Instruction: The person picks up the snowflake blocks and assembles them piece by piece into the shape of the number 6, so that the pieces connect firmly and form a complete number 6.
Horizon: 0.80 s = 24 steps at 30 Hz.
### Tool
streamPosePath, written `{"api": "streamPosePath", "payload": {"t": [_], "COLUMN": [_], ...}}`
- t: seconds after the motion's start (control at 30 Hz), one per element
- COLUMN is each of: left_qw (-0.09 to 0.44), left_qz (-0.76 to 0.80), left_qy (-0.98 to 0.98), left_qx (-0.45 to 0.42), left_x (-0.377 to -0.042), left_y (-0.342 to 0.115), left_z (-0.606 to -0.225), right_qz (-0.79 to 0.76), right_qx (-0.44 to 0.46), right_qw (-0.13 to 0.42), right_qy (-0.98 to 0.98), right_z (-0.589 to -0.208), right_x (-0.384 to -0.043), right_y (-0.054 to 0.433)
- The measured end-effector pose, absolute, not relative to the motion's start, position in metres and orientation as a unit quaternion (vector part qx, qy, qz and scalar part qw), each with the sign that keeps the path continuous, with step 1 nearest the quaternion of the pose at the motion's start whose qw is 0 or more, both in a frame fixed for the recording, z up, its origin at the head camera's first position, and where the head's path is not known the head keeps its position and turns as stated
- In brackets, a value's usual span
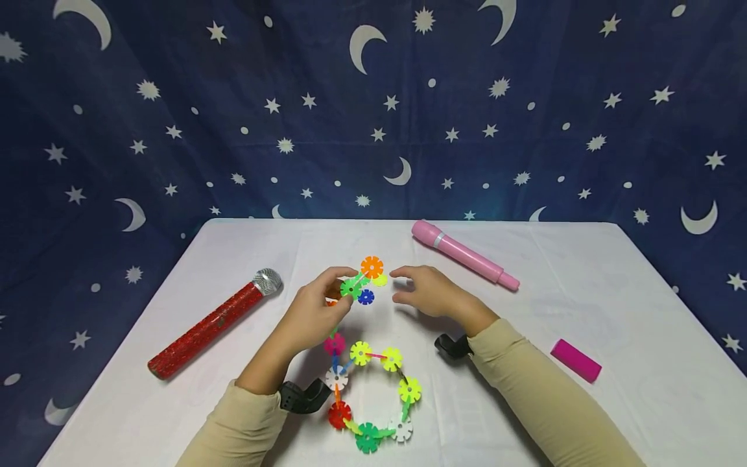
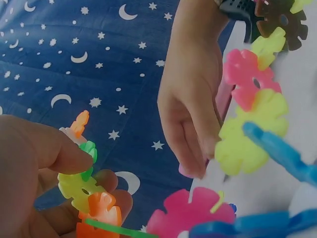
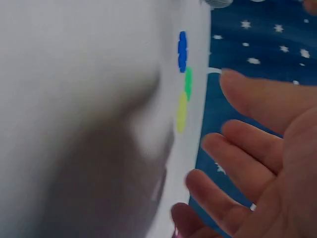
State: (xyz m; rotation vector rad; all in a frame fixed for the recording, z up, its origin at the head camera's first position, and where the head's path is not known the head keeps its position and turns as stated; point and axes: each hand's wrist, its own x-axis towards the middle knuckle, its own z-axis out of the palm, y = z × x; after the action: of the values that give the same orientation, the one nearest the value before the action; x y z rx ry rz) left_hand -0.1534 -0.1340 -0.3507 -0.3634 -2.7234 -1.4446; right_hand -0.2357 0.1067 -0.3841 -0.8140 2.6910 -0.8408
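Note:
My left hand point(image 1: 315, 314) pinches a green notched plastic disc point(image 1: 350, 289) between thumb and fingers. An orange disc point(image 1: 371, 267) joins on at its far side. From this hand a chain of interlocked discs leads down to a magenta disc point(image 1: 334, 344) and a ring of linked pieces, where a white disc point(image 1: 336, 377) and a red disc point(image 1: 340, 415) show. To the right, my right hand point(image 1: 430, 290) hovers with relaxed, parted fingers and nothing in them. A blue disc point(image 3: 182, 52), a green disc point(image 3: 188, 84) and a yellow disc point(image 3: 182, 111) lie beyond its fingertips.
A red microphone point(image 1: 207, 331) with a silver mesh head lies at the left of the white-covered table point(image 1: 618, 279). Back right is a pink microphone-shaped toy point(image 1: 467, 254), with a magenta cylinder point(image 1: 576, 360) nearer. A dark blue star-and-moon cloth point(image 1: 327, 78) hangs behind.

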Motion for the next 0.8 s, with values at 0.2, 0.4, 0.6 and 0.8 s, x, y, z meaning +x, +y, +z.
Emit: {"api": "streamPosePath", "payload": {"t": [0.2, 0.4, 0.6, 0.8], "left_qw": [0.017, 0.023, 0.027, 0.032], "left_qz": [-0.468, -0.460, -0.469, -0.481], "left_qy": [-0.875, -0.880, -0.876, -0.868], "left_qx": [-0.125, -0.118, -0.110, -0.120], "left_x": [-0.154, -0.154, -0.154, -0.153], "left_y": [-0.135, -0.134, -0.132, -0.131], "left_z": [-0.352, -0.351, -0.349, -0.350], "right_qz": [-0.228, -0.167, -0.159, -0.175], "right_qx": [-0.304, -0.288, -0.295, -0.315], "right_qw": [0.134, 0.160, 0.138, 0.131], "right_qy": [0.915, 0.929, 0.932, 0.924], "right_z": [-0.389, -0.391, -0.387, -0.386], "right_x": [-0.248, -0.245, -0.236, -0.229], "right_y": [0.088, 0.081, 0.085, 0.089]}}
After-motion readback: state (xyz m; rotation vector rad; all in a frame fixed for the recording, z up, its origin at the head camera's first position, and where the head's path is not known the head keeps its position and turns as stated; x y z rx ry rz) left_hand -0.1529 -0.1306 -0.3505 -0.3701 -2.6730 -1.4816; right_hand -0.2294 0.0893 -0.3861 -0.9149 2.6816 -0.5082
